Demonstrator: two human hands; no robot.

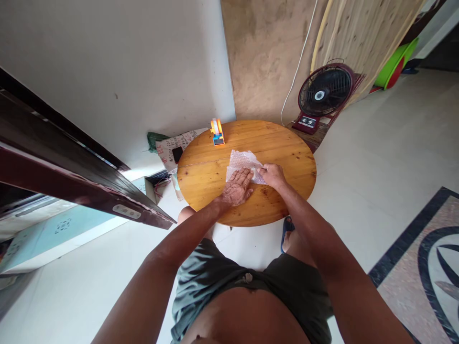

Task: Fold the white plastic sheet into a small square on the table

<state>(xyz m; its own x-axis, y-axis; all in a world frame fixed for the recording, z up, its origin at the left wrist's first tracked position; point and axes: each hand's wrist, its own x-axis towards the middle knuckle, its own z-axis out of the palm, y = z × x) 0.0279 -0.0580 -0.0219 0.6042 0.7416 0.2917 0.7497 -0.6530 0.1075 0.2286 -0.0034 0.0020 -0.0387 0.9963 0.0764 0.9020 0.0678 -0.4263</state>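
A sheet of clear bubble wrap lies on the round wooden table near its middle. My left hand rests flat on the near left part of the sheet, fingers stretched out. My right hand is closed on the sheet's right edge, pinching it between thumb and fingers. Whatever may lie under the wrap is hidden.
An orange and blue tape dispenser stands at the table's far left edge. A dark red floor fan sits beyond the table on the right. Papers and a bag lie on the floor at the left. A dark door stands at the left.
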